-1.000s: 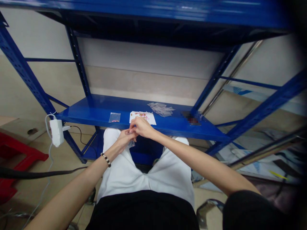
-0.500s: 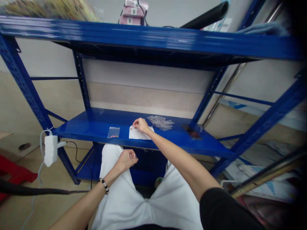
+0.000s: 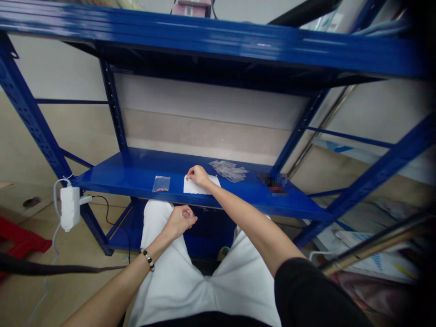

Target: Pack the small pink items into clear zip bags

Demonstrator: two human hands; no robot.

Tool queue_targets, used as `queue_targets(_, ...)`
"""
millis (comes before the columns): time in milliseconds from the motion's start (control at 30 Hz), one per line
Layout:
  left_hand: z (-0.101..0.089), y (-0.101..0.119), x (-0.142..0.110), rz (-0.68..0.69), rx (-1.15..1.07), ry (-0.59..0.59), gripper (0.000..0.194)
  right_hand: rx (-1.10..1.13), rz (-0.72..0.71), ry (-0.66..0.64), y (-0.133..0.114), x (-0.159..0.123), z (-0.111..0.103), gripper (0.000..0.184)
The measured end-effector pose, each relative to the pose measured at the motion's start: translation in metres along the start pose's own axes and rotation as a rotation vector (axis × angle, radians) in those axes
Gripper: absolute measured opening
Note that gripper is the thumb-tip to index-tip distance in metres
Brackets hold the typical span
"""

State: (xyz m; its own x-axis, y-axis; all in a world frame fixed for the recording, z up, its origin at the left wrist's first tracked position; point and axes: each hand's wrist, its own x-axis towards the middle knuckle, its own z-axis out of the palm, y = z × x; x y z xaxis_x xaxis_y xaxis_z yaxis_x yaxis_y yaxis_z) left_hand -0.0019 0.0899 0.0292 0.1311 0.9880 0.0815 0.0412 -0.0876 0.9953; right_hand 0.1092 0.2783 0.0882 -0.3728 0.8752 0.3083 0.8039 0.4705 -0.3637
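My left hand [image 3: 180,221] is held above my left knee, below the shelf's front edge, its fingers curled round something clear and shiny, perhaps plastic. Over the white paper [image 3: 200,186] on the blue shelf, my right hand [image 3: 197,175] has thumb and fingertips pinched together at the paper's left part. A tiny brownish spot shows at those fingertips, too small to name. To the left lies a clear zip bag [image 3: 161,183] with small pink and yellow bits at its bottom. Behind and right of the paper is a loose pile of clear plastic bags [image 3: 229,170].
A blurred-out dark and red object [image 3: 275,184] rests at the right of the blue shelf [image 3: 143,163]. The upper shelf beam [image 3: 218,43] crosses overhead. A white power strip [image 3: 70,209] hangs at the left post, with a red stool [image 3: 23,240] beyond it.
The view has tilted slightly downward. My right hand stays pinched at the paper, shifted slightly left over it. My left hand keeps its curled grip, turned a little.
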Motion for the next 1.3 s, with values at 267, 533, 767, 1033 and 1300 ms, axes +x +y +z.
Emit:
queue_targets(267, -0.008, 0.007, -0.001, 0.038, 0.014, 0.048, 0.024, 0.004, -0.050, 0.161, -0.024, -0.026, -0.035, 0.013)
queue_targets(533, -0.004, 0.027, -0.015, 0.044, -0.076, -0.001, 0.027, 0.121, -0.438, 0.007, -0.059, -0.124, -0.059, 0.010)
queue_targets(767, -0.003, 0.026, -0.019, 0.021, -0.216, -0.091, 0.029, 0.092, -0.545, -0.095, -0.062, -0.139, -0.059, 0.009)
queue_targets(1033, -0.001, 0.031, -0.020, -0.043, -0.325, -0.124, 0.032, 0.102, -0.549, -0.111, -0.062, -0.138, -0.060, 0.014)
queue_targets(1300, -0.004, 0.030, -0.021, 0.021, -0.256, -0.150, 0.028, 0.062, -0.275, 0.186, -0.022, -0.107, -0.064, 0.014)
